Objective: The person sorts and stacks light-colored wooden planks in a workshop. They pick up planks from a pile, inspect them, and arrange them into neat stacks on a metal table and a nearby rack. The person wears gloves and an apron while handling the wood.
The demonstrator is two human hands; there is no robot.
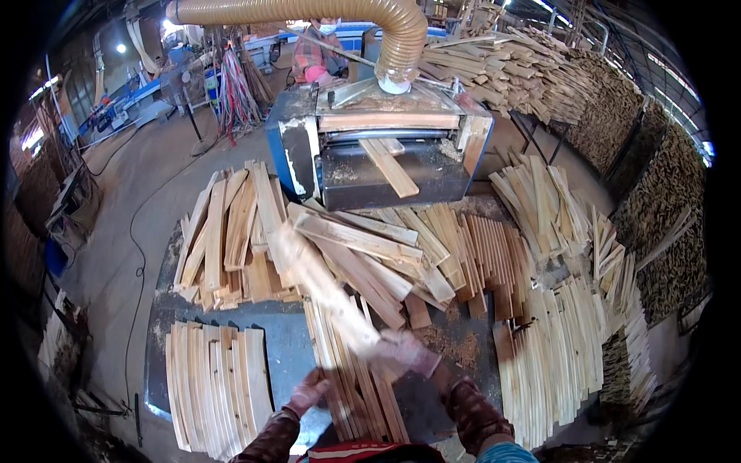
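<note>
My right hand (pixel 409 354), in a light glove, grips the near end of a wooden board (pixel 323 287). Motion blurs the board, which slants up and left over a loose pile of boards (pixel 363 239). To the left, my gloved left hand (pixel 306 392) has its fingers apart and holds nothing I can see. It is beside a row of narrow wooden strips (pixel 351 378) lying lengthwise in front of me. Another board (pixel 390 167) sticks out of the planer (pixel 386 185) beyond the pile, its far end inside the machine's slot.
Neat rows of strips (pixel 216 386) lie at left, with more boards (pixel 552 359) at right. Sawdust (pixel 463 351) covers part of the dark table (pixel 289 332). A ribbed hose (pixel 309 11) rises from the planer. Behind it is a person (pixel 316 54); large wood stacks (pixel 502 73) stand back right.
</note>
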